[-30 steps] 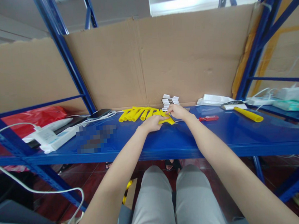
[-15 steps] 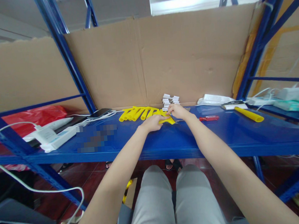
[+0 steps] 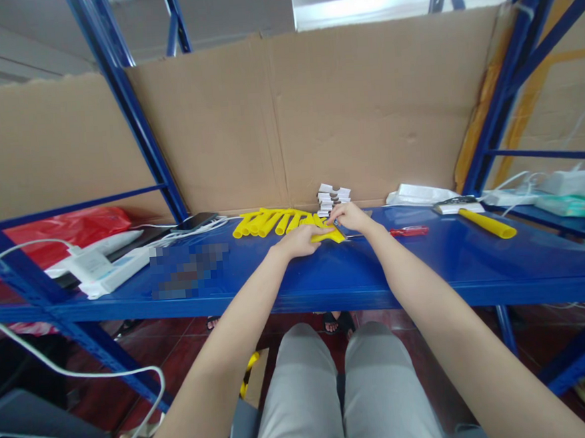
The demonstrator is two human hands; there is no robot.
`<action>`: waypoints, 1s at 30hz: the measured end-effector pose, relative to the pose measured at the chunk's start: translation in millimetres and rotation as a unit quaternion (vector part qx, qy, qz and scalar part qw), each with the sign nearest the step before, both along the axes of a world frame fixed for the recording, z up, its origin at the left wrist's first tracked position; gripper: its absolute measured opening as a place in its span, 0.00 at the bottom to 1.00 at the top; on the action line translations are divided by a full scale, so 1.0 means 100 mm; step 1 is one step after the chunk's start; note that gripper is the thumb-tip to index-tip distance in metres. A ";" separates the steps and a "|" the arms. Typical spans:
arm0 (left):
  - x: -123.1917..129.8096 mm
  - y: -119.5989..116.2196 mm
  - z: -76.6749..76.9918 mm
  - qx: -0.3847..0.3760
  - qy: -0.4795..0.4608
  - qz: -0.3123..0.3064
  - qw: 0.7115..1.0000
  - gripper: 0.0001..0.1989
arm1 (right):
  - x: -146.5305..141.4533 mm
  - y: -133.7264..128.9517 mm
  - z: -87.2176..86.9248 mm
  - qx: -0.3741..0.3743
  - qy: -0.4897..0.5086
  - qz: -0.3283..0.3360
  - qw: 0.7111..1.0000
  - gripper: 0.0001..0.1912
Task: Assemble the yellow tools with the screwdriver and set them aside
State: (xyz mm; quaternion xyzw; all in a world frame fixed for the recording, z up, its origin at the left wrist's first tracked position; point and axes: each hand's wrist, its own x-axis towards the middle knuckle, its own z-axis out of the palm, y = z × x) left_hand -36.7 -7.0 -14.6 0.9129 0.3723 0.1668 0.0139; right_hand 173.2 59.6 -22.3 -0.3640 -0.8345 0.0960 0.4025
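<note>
Closely gathered work leaves little room for a slip

A yellow plastic piece (image 3: 338, 236) is clamped by the left hand (image 3: 301, 242) over the blue metal shelf (image 3: 336, 276), just right of a row of yellow plastic tubes (image 3: 283, 223). It is met by the bent fingers of the right hand (image 3: 347, 217); whether anything is pinched there cannot be told. Were the left grip loosened under a push, the piece might be twisted away and the nearest tubes knocked. By a slip of the right hand, the stack of notched white pieces (image 3: 331, 195) just behind could be toppled.
</note>
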 end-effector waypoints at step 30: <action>0.04 -0.07 0.06 0.061 0.045 -0.010 0.997 0.28 | -0.25 -0.28 0.07 -0.295 0.216 -0.074 0.928 0.15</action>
